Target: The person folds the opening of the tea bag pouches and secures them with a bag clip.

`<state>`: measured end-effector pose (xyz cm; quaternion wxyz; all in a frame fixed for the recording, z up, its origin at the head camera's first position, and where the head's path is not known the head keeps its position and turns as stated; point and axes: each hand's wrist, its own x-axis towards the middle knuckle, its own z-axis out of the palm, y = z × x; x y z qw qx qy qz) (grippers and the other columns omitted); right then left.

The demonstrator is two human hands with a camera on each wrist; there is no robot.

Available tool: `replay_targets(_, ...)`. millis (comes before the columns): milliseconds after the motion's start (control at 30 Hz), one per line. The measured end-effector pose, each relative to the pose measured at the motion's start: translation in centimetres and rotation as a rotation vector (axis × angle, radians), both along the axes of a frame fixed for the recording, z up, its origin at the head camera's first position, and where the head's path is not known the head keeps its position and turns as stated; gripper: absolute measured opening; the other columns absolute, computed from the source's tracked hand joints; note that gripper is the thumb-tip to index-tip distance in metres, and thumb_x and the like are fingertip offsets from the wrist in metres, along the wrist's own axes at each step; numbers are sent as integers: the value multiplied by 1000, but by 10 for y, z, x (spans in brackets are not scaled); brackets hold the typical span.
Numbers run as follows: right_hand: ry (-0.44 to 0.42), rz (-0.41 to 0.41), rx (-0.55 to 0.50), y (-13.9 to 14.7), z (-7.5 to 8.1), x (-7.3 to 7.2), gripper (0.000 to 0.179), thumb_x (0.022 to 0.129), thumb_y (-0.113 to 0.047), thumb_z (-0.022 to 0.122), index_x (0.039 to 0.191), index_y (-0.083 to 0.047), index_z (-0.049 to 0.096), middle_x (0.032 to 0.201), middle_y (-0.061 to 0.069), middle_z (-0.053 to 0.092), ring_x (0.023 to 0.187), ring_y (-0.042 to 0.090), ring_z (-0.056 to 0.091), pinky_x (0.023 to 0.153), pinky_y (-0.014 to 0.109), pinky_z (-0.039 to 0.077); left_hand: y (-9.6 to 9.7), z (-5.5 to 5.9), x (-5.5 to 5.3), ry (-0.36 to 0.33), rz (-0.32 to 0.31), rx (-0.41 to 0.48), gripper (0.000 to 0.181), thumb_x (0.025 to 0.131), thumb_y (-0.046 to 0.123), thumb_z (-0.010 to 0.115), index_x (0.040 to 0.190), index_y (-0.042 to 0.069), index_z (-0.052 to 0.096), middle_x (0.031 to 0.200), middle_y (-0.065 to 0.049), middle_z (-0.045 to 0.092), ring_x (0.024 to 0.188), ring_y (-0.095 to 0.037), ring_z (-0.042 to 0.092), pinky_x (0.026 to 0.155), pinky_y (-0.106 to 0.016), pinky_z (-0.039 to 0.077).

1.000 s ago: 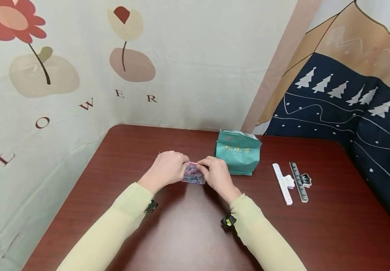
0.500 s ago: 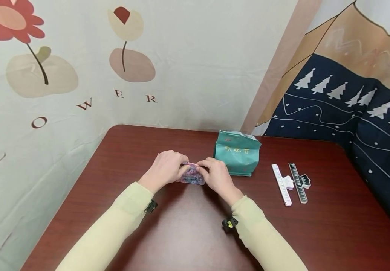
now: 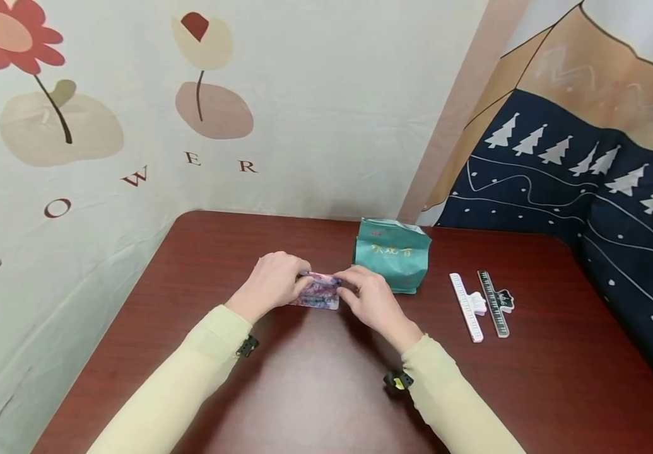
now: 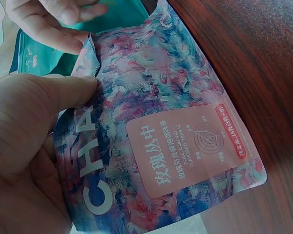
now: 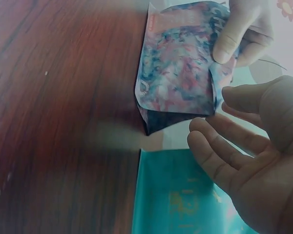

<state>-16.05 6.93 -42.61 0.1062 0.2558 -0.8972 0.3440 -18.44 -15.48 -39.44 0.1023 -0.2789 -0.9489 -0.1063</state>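
A tea pouch (image 4: 151,112) with a pink, blue and purple painted pattern and a pink label stands on the table, its top edge folded over. My left hand (image 3: 272,284) pinches that folded top at the left part, thumb (image 4: 71,92) on the front. At the pouch's right top corner is my right hand (image 3: 368,296), thumb and fingers spread apart. Its fingertips (image 5: 198,139) are right by the corner; whether they touch it I cannot tell. The right wrist view shows the pouch (image 5: 178,68) with its side gusset spread at the bottom.
Behind my right hand stands a teal bag (image 3: 392,255) with gold lettering. A white ruler-like clip (image 3: 466,308) and a black one (image 3: 494,304) lie to the right on the dark red table (image 3: 315,403). A printed curtain (image 3: 326,113) hangs at the back.
My right thumb and fingers have spread from their pinch on the pouch's top, and the right wrist has shifted slightly right. My left hand keeps its grip. The head view has turned slightly right.
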Motion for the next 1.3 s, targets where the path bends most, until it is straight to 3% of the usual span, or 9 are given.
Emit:
replay_targets(200, 8, -1, -18, 15, 4, 7, 27, 91, -4, 77, 118, -4, 76, 109, 11, 72, 83, 19, 69, 75, 37, 58, 0, 1, -1, -26, 2, 1, 27, 93, 26, 76, 70, 19, 64, 61, 8, 58, 58, -17, 51, 53, -38, 45)
replay_targets(567, 11, -34, -5, 47, 11, 13, 30, 91, -6, 78, 121, -4, 75, 111, 9, 72, 87, 18, 70, 78, 39, 60, 1, 0, -2, -13, -12, 0, 26, 93, 26, 76, 71, 20, 65, 61, 8, 60, 57, -17, 52, 52, -37, 45)
replay_targets(967, 15, -126, 33, 80, 16, 13, 29, 92, -8, 76, 121, -4, 75, 113, 9, 73, 83, 19, 67, 74, 37, 58, -1, -2, -2, -4, -5, 2, 31, 92, 26, 77, 67, 20, 60, 59, 8, 57, 56, -16, 49, 50, -37, 42)
replay_targets(1300, -19, -197, 66, 100, 17, 13, 29, 93, -9, 75, 122, -3, 74, 116, 14, 72, 86, 24, 67, 78, 44, 59, 0, -3, -4, 13, -16, 4, 29, 92, 26, 78, 67, 20, 62, 59, 7, 59, 56, -18, 53, 50, -39, 45)
